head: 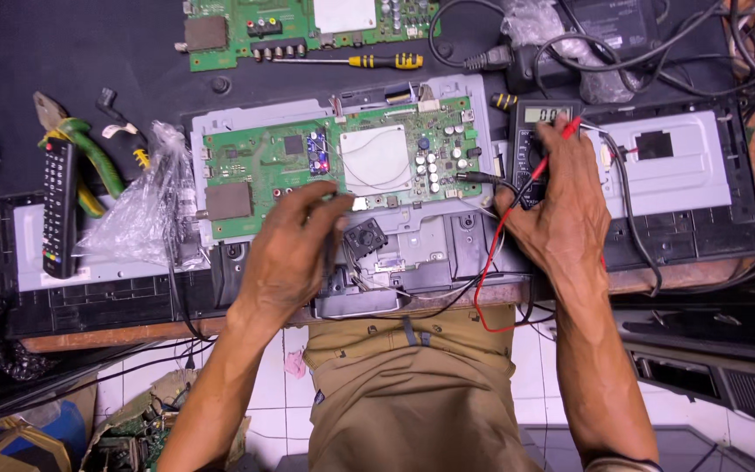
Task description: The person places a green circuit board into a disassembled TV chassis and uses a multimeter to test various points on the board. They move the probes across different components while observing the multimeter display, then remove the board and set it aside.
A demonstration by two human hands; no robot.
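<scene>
Desk (89,52): dark top with a worn wooden front edge, crowded with opened electronics.
Floor (264,402): white tiles below the desk; a box of scrap boards at lower left.
Board (264,162): green circuit board on a grey metal chassis, mid-desk, with a square silver shield near its middle.
Second board (246,26): green, at the top edge of the desk.
Screwdriver (369,61): yellow-and-black handle, lying just below the second board.
Bag (146,210): clear crumpled plastic, left of the board.
Remote (58,205): long, black, at far left beside green-handled pliers (89,149).
Meter (542,131): dark multimeter with a pale display, right of the board, partly under the right hand.
Panel (666,162): grey metal plate with a small dark sticker, right of the meter.
Left hand (294,253): fingers curled at the board's lower edge, the grip closed; what it pinches cannot be told.
Right hand (561,205): resting on the meter, the grip closed on a red probe (565,131) pointing at the display.
Red lead (487,280): loops from the right hand down over the desk edge.
Black lead (631,210): runs from beside the right hand over the desk edge.
</scene>
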